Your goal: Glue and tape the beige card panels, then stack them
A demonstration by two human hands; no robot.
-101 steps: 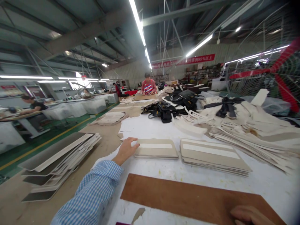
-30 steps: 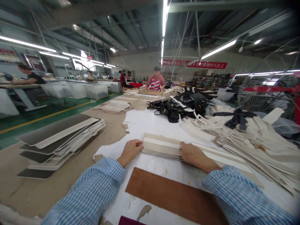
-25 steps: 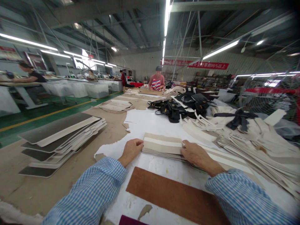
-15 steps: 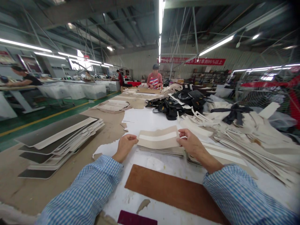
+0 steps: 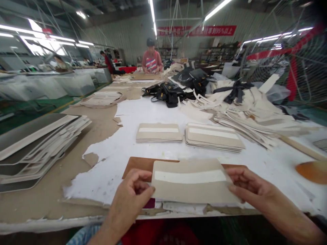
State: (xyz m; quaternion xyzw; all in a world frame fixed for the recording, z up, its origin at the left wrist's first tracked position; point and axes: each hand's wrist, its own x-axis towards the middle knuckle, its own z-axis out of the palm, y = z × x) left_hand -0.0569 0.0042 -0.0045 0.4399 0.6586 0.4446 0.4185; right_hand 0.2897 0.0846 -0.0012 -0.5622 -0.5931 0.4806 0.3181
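Since the earlier frame, the panel (image 5: pixel 190 192) has moved from just above the left stack (image 5: pixel 159 136) to the counter's (image 5: pixel 94 119) near edge, where it partly covers the brown sheet (image 5: pixel 143 164). Lifting this piece looks done, while the left stack and the right stack (image 5: pixel 214 140) lie farther back, seemingly left to handle. The left hand (image 5: pixel 130 194) and right hand (image 5: pixel 258 187) pinch its opposite short edges between thumb and fingers, palms turned inward.
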